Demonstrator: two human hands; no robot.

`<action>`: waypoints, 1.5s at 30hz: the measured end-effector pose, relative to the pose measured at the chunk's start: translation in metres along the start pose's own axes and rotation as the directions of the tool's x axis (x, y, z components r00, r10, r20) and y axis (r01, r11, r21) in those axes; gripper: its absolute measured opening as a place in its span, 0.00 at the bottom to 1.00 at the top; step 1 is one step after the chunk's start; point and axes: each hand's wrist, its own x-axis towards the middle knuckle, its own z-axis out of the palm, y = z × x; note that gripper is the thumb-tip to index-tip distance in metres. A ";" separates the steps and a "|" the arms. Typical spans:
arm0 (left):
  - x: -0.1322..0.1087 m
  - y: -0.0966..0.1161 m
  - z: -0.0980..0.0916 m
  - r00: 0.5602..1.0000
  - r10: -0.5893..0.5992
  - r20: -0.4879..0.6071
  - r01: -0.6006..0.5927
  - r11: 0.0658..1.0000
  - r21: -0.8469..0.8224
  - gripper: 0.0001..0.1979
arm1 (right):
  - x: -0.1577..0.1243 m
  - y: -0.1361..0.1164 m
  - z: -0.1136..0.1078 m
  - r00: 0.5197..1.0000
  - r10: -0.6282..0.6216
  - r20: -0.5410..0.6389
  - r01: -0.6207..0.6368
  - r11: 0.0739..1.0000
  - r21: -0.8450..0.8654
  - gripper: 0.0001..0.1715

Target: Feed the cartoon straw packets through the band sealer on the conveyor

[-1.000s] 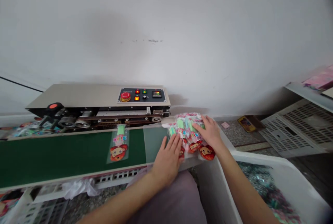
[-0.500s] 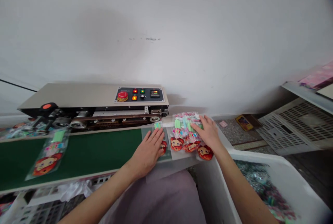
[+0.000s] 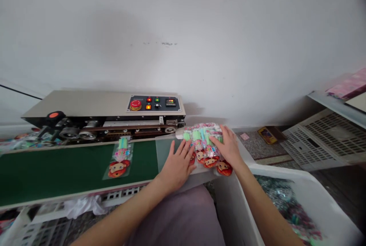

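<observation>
Several clear packets [image 3: 211, 160] of green sticks, each with a red-haired cartoon head, overlap on a pale surface at the belt's right end. My left hand [image 3: 177, 164] lies palm down, fingers spread, over the leftmost packet and covers much of it. On the pile's right side rests my right hand [image 3: 228, 146], thumb apart from its fingers, touching the upper part of the packets. One single packet [image 3: 119, 158] lies flat on the green conveyor belt [image 3: 71, 175], its sticks toward the sealing machine [image 3: 108, 105].
The machine's control panel [image 3: 154, 103] has lit buttons and a red stop knob. A white bin [image 3: 317, 188] of shiny packets stands at lower right. Grey plastic crates [image 3: 317, 139] and a small yellow box [image 3: 267, 134] are farther right. White cloth [image 3: 85, 206] hangs below the belt.
The packet formerly under my left hand is now left along the belt. That hand has shifted right onto the pile's leftmost packet. The earlier packet at far left has left view; my right hand stays put.
</observation>
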 end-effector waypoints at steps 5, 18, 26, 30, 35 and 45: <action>-0.023 -0.006 -0.008 0.995 -0.097 0.002 0.097 0.995 0.009 0.30 | -0.001 0.002 0.003 1.000 0.016 -0.012 -0.016 1.000 0.017 0.38; -0.045 -0.026 -0.043 0.963 -0.265 -0.044 0.261 0.962 -0.079 0.26 | -0.004 -0.006 -0.005 0.999 -0.042 -0.019 0.043 0.998 0.034 0.35; 0.036 0.043 -0.051 0.955 -0.286 0.083 0.293 0.849 -0.439 0.12 | -0.005 0.001 0.003 0.990 -0.076 -0.116 0.098 0.974 0.205 0.37; 0.056 0.055 -0.038 0.943 -0.331 0.044 0.328 0.890 -0.316 0.20 | -0.006 0.003 0.003 0.973 -0.085 -0.213 0.145 0.947 0.287 0.40; 0.057 0.059 -0.022 0.933 -0.359 0.001 0.347 0.901 -0.261 0.26 | -0.019 0.011 0.002 0.949 -0.035 -0.313 0.131 0.947 0.293 0.34; 0.059 0.047 -0.021 0.846 -0.515 0.139 0.503 0.683 -0.529 0.27 | -0.014 0.000 0.010 0.959 -0.011 -0.285 0.099 0.950 0.296 0.21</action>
